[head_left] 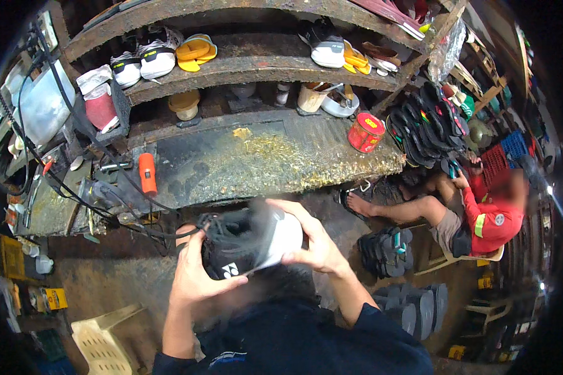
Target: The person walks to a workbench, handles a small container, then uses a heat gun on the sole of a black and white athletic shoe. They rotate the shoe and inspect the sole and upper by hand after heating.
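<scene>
A black and white sports shoe (286, 240) is held in the air between my two hands, in front of the workbench's near edge. My left hand (191, 272) grips its black end, thumb along the side and fingers curled behind. Around the white end my right hand (316, 247) is closed, with the thumb on the near side and fingers over the far side. The shoe's dark upper part is smeared by motion, so its laces and opening are hard to make out.
The worn workbench (200, 153) holds an orange cylindrical object (147, 174) and a red can (366, 132). Cables (75, 119) hang at the left. Shoes line the shelf (244, 69) above. At right, a person in red (497, 219) sits near stacked dark slippers (385, 252). A plastic chair (103, 344) stands lower left.
</scene>
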Motion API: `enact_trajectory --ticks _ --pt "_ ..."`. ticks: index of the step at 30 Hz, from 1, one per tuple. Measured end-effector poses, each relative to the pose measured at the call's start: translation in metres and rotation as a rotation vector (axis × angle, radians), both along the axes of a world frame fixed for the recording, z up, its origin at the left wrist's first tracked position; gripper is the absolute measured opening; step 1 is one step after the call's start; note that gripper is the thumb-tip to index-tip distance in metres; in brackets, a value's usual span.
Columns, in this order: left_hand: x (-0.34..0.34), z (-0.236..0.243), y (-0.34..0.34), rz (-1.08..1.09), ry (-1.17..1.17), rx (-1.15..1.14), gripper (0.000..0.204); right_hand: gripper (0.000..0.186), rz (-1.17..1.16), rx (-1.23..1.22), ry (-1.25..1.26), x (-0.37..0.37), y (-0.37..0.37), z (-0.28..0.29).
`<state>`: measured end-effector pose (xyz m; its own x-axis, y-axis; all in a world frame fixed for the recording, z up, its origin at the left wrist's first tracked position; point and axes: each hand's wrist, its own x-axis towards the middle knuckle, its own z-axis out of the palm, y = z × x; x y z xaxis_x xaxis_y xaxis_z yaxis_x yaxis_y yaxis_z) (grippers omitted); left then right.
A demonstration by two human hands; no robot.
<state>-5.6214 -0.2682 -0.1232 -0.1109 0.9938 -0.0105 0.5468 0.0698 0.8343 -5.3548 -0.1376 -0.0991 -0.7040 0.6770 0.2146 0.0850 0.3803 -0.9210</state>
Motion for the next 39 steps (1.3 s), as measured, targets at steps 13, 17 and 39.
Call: enact_trajectory --ticks 13,17,39 --pt "0.029 0.033 0.050 0.256 -0.231 0.859 0.034 0.060 -0.822 -0.035 0.776 -0.015 0.039 0.023" --pt "0.069 -0.074 0.026 0.070 -0.366 0.364 0.019 0.076 -1.107 0.427 0.572 -0.079 0.123 0.055" --pt "0.078 -0.212 0.003 -0.052 -0.630 -0.251 0.027 0.101 -1.430 0.644 -0.228 -0.076 0.343 0.088"
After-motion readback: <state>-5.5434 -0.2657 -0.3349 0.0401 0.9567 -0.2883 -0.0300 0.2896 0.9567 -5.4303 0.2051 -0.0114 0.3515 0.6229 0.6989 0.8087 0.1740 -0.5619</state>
